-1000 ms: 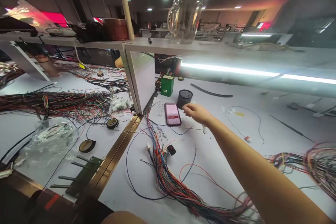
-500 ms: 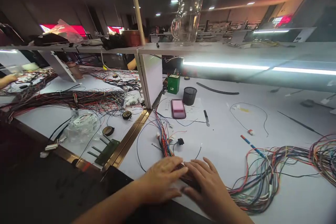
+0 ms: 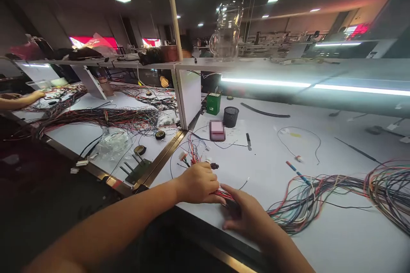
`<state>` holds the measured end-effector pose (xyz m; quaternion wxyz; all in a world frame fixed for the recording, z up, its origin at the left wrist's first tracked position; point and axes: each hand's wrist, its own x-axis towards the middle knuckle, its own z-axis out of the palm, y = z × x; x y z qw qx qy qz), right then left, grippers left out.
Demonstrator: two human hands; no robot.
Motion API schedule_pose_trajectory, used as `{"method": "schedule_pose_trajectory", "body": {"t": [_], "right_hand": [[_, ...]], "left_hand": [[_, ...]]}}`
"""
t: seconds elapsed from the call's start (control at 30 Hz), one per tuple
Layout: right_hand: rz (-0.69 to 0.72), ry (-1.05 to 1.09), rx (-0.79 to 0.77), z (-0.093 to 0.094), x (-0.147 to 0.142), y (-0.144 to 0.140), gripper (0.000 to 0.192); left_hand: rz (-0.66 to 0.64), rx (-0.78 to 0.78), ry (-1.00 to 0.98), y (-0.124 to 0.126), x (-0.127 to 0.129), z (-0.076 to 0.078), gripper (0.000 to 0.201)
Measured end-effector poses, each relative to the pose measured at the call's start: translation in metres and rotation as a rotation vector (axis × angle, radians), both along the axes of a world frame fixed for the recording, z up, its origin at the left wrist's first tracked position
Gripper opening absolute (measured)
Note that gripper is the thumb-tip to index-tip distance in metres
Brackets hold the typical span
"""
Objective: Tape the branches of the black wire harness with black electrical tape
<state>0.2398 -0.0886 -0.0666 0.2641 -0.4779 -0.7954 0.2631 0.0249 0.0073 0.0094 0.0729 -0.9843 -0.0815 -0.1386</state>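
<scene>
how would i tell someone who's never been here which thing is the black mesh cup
Find the long light strip under the shelf, then look at the white tabletop below its left end. There, just right of the green box and the phone, stands the black mesh cup. Its round, mesh-walled shape sets it apart from the square-sided box and flat-lying phone.

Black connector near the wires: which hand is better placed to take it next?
Left, probably: the left hand is on the wires, just beside the black connector; the right hand is farther away.
</scene>
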Motion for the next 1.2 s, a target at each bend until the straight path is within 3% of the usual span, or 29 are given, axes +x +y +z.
{"method": "schedule_pose_trajectory", "body": {"t": [0.13, 0.23, 0.27, 0.43, 0.53, 0.6, 0.7, 0.8, 0.9, 1.0, 1.07, 1.13, 1.2], "right_hand": [[-0.088, -0.195, 0.019, 0.004, -0.011, -0.006, 0.048], [-0.127, -0.164, 0.034, 0.009, -0.017, -0.006, 0.037], [-0.128, -0.150, 0.023, 0.011, -0.017, -0.006, 0.039], [-0.189, -0.205, 0.022, 0.015, -0.015, -0.007, 0.060], [-0.324, -0.315, 0.063, 0.012, -0.008, -0.006, 0.040], [-0.367, -0.373, 0.067, 0.008, -0.003, -0.004, 0.025], [-0.359, -0.408, 0.075, 0.002, 0.001, -0.003, 0.021], [-0.350, -0.388, 0.052, -0.001, 0.003, -0.003, 0.020], [-0.345, -0.372, 0.016, 0.000, 0.003, -0.002, 0.024], [-0.323, -0.377, -0.013, 0.001, 0.004, -0.001, 0.029], [-0.292, -0.389, -0.012, 0.000, 0.005, 0.000, 0.031], [-0.258, -0.398, 0.001, -0.001, 0.006, 0.003, 0.035], [-0.244, -0.413, 0.014, -0.001, 0.006, 0.007, 0.037]], "left_hand": [[-0.001, -0.015, 0.197, 0.001, -0.020, -0.006, 0.038], [0.128, 0.028, 0.224, 0.010, -0.038, -0.015, 0.014], [0.192, 0.043, 0.189, 0.012, -0.042, -0.014, 0.015], [0.391, 0.098, -0.038, 0.018, -0.052, 0.019, 0.023], [0.474, 0.089, -0.070, 0.024, -0.063, 0.029, 0.034], [0.528, -0.029, -0.015, 0.031, -0.072, 0.024, 0.037], [0.527, -0.215, 0.079, 0.043, -0.086, 0.007, 0.039], [0.569, -0.240, -0.001, 0.045, -0.097, -0.003, 0.046], [0.686, -0.208, -0.169, 0.030, -0.102, -0.001, 0.041], [0.555, -0.193, -0.181, 0.004, -0.094, -0.001, 0.035], [0.407, -0.211, -0.082, -0.008, -0.083, -0.009, 0.058], [0.405, -0.242, -0.033, -0.009, -0.070, -0.024, 0.080], [0.479, -0.290, -0.021, 0.000, -0.061, -0.043, 0.078]]}}
